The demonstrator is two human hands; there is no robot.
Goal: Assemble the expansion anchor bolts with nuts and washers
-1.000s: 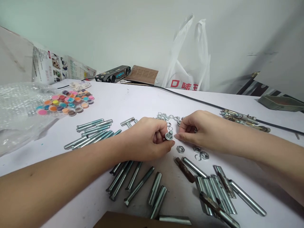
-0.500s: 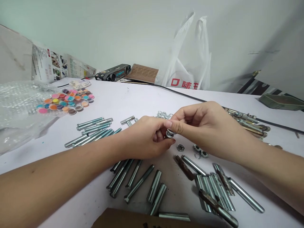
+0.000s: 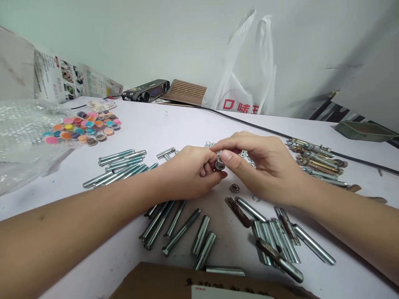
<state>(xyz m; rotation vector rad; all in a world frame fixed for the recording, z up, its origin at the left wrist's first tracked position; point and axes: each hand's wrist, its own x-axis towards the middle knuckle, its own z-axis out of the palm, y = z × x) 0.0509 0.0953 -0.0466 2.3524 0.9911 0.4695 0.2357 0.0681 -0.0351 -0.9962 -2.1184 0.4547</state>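
Wrapped closed, my left hand [image 3: 195,174] holds a bolt [image 3: 220,166] whose end shows a washer; its shaft is mostly hidden in my fingers. My right hand [image 3: 258,162] meets it from the right, thumb and forefinger pinched on what looks like a nut [image 3: 219,157] at the bolt's end. Just below my hands lies a loose nut [image 3: 234,188], with a thin ring washer [image 3: 256,198] beside it. More washers and nuts [image 3: 246,158] are partly covered by my right hand. Several bolts [image 3: 182,232] lie below my left forearm.
Metal sleeves [image 3: 277,241], some rusty, are piled at the front right. More bolts [image 3: 121,166] lie left, and assembled anchor bolts [image 3: 321,160] right. A cardboard box [image 3: 156,282] stands at the near edge. A black cable [image 3: 243,120] crosses behind; bubble wrap [image 3: 25,145] sits far left.
My right thumb and fingers have shifted slightly at the bolt's end, showing more metal above the washer. The view has tilted down a little, revealing more of the cardboard box.
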